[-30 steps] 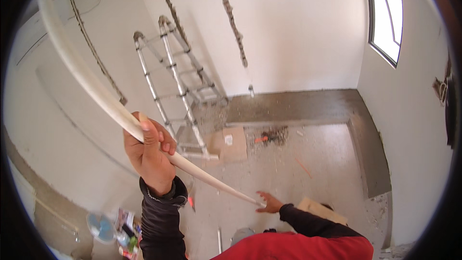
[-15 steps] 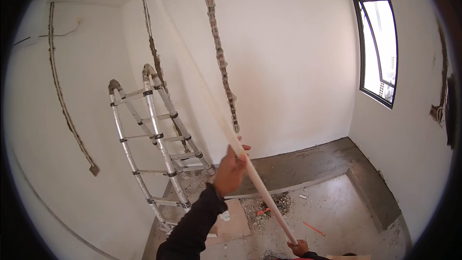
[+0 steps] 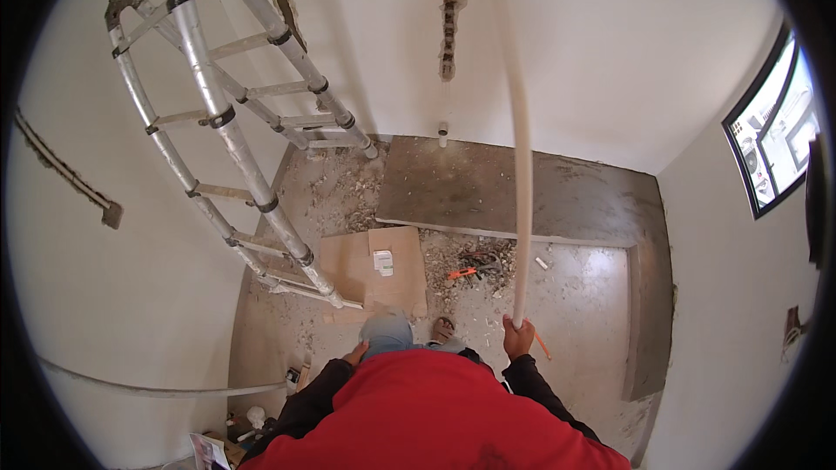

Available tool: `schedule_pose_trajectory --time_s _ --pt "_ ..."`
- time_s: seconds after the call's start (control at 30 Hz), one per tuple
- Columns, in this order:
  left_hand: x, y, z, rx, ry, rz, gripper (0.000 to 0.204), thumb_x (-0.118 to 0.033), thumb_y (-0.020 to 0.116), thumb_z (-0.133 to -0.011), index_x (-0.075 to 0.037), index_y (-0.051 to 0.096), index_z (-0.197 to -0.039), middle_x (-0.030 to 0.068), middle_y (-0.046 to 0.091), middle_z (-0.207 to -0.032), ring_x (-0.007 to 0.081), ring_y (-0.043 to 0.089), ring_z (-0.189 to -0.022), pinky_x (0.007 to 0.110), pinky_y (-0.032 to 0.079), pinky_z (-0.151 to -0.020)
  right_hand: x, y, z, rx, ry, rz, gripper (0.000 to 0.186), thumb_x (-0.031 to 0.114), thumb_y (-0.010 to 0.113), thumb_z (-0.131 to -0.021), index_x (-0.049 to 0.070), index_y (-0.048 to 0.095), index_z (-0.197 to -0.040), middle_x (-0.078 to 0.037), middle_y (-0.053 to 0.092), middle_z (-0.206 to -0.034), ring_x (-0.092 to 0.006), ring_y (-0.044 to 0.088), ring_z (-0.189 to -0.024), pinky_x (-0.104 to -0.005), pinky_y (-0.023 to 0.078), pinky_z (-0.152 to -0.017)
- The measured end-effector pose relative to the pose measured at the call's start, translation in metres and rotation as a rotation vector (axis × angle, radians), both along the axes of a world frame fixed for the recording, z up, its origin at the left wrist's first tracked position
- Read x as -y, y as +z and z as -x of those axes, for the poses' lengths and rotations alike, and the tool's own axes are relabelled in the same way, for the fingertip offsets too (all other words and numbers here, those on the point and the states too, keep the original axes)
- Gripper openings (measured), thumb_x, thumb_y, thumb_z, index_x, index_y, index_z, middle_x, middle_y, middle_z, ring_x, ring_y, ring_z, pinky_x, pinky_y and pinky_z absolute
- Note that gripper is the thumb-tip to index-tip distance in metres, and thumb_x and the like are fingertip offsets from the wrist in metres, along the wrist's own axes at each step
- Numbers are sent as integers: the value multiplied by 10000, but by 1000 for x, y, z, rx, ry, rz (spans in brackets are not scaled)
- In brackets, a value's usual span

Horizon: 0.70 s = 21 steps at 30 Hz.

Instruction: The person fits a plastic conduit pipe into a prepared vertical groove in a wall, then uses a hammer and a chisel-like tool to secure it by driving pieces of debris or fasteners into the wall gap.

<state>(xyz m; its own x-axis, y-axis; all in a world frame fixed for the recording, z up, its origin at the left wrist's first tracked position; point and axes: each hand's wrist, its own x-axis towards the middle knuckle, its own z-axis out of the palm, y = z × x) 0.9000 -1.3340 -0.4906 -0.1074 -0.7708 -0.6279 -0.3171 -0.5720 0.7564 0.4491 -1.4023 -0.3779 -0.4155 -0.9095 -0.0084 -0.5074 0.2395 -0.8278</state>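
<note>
My right hand (image 3: 517, 339) is wrapped round the lower end of a long white pipe (image 3: 522, 200), a plain pole that rises away from me past the far wall and blurs toward the top of the view. My left hand (image 3: 356, 352) lies against my left thigh, beside the grey trouser knee (image 3: 386, 331); its fingers look stretched out and hold nothing that I can see. Just beyond my feet is a flat sheet of brown cardboard (image 3: 401, 287), with a small white box (image 3: 383, 262) on top.
An aluminium folding ladder (image 3: 235, 139) stands at the left. A raised grey cement ledge (image 3: 453, 187) runs along the far and right walls, with a short pipe stub (image 3: 442, 132) above it. Rubble and an orange-handled tool (image 3: 463, 273) lie on the floor. A window (image 3: 771, 126) is at right.
My left hand has let go of the pipe and come down to my thigh. The pipe now stands more upright in my right hand. My view has tipped downward.
</note>
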Motion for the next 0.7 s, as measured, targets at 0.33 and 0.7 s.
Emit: schedule_pose_trajectory --time_s 0.33,0.7 --pt "304 -21 -76 -547 -91 -234 405 -341 450 -932 -47 559 -1188 91 603 -1110 264 574 -929 439 490 -758 169 -48 -10 -735 57 306 318 309 606 -877 42 633 -706 -156 575 -617 -373 533 -560 -501 371 -574" --pt "652 132 22 10 -360 478 443 -435 598 -876 -22 640 -1028 78 677 -909 175 630 -827 306 487 -781 292 -19 -96 36 -120 -45 357 369 642 -842 43 558 -964 -172 594 -770 -299 563 -719 -412 432 -685"
